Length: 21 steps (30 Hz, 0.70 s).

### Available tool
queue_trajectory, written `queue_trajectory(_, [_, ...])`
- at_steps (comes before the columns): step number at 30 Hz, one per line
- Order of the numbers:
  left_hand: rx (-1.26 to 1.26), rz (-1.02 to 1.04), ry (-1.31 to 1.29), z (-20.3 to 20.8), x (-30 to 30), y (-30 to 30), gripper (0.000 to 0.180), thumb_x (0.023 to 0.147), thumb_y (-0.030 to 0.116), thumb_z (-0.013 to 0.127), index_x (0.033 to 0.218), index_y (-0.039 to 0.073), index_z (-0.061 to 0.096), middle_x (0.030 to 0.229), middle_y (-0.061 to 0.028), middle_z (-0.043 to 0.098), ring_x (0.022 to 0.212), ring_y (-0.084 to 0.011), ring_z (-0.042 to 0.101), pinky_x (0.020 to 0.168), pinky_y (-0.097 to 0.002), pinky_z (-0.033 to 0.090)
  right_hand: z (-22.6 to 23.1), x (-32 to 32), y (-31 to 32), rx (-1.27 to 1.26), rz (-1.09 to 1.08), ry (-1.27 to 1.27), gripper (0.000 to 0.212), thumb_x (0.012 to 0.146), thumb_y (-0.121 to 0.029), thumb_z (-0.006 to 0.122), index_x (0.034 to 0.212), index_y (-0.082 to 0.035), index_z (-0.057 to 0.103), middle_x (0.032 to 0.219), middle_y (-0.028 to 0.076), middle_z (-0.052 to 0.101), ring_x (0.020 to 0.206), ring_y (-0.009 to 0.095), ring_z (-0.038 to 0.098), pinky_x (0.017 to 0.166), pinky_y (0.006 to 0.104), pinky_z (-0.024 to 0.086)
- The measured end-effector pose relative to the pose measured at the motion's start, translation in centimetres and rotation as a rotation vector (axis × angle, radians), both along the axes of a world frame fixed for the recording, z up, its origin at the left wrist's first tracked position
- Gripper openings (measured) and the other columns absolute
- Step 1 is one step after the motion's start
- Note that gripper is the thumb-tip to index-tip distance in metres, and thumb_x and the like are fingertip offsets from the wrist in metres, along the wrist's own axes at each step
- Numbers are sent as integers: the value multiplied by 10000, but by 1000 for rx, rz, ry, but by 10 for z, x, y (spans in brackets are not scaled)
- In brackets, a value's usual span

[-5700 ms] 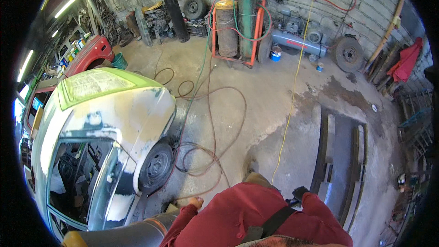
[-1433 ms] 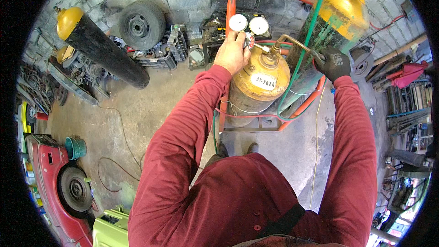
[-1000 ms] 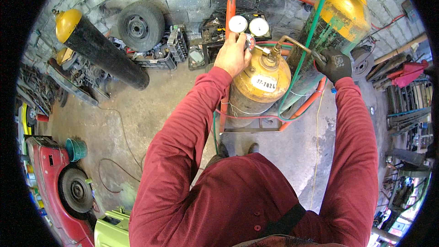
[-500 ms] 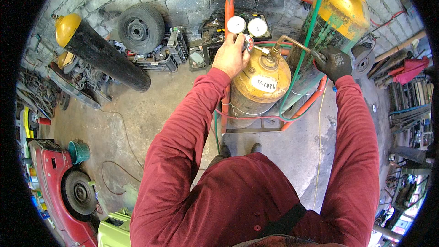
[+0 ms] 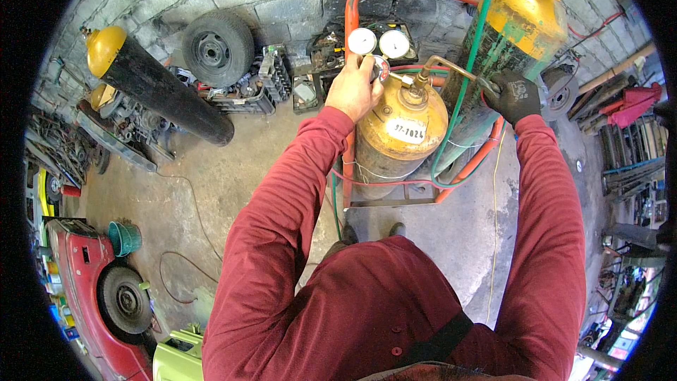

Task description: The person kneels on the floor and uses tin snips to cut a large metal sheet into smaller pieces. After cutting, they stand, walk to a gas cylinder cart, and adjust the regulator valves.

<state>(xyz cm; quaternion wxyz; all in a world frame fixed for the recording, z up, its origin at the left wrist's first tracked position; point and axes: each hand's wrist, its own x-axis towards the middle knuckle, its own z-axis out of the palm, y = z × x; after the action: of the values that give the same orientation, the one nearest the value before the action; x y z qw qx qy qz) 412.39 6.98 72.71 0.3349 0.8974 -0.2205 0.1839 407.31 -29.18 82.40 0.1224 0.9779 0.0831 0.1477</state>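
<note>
My bare left hand (image 5: 355,89) is closed around the pressure regulator (image 5: 381,69), just below its two white round gauges (image 5: 378,43). The regulator joins the valve (image 5: 417,94) on top of a short yellow gas cylinder (image 5: 396,127). In a black glove, my right hand (image 5: 515,97) is closed on the near end of a bent brass-coloured metal tube (image 5: 455,67). The tube's curved end points down at the valve; whether they touch I cannot tell. A green hose (image 5: 471,63) passes close to the glove. Beside it leans a taller yellow-and-green cylinder (image 5: 511,32).
An orange cart frame (image 5: 350,10) surrounds the cylinders. Another black cylinder with a yellow top (image 5: 166,88) leans at far left, near a loose tyre (image 5: 218,49). A red vehicle body (image 5: 84,275) and a green bucket (image 5: 125,238) stand left. Thin cables (image 5: 201,215) cross the floor.
The view has shifted very slightly. Both hands keep their holds on the regulator and the bent tube.
</note>
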Motion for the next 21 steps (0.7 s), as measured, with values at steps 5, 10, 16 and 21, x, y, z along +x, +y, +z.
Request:
queue_trajectory(5, [9, 8, -7, -1, 0, 0, 433, 875, 173, 710, 1254, 7, 583, 1241, -238, 570, 1055, -435, 674, 916, -493, 575, 3, -1, 3, 5, -8, 12, 450, 963, -560, 586, 811, -149, 692, 843, 108, 645, 800, 347, 675, 678, 499, 528])
queue_trajectory(10, [12, 5, -5, 0, 0, 0, 436, 874, 174, 713, 1256, 9, 582, 1243, -236, 570, 1049, -436, 676, 907, -494, 580, 5, -2, 4, 16, -25, 51, 482, 972, -580, 577, 812, -140, 689, 841, 121, 645, 826, 348, 679, 695, 507, 537])
queue_trajectory(16, [11, 3, -4, -1, 1, 0, 444, 873, 176, 708, 1266, 17, 577, 1255, -239, 565, 1044, -446, 674, 902, -500, 579, 2, 1, 1, -10, -17, 34, 448, 960, -563, 592, 836, -142, 686, 841, 122, 643, 836, 351, 681, 713, 506, 542])
queue_trajectory(21, [9, 2, 13, 4, -3, 0, 466, 866, 171, 701, 1283, 12, 568, 1273, -248, 558, 1055, -452, 668, 911, -505, 573, 4, 0, 1, 7, -3, 45, 402, 956, -512, 603, 842, -137, 691, 831, 122, 631, 832, 351, 663, 692, 508, 518])
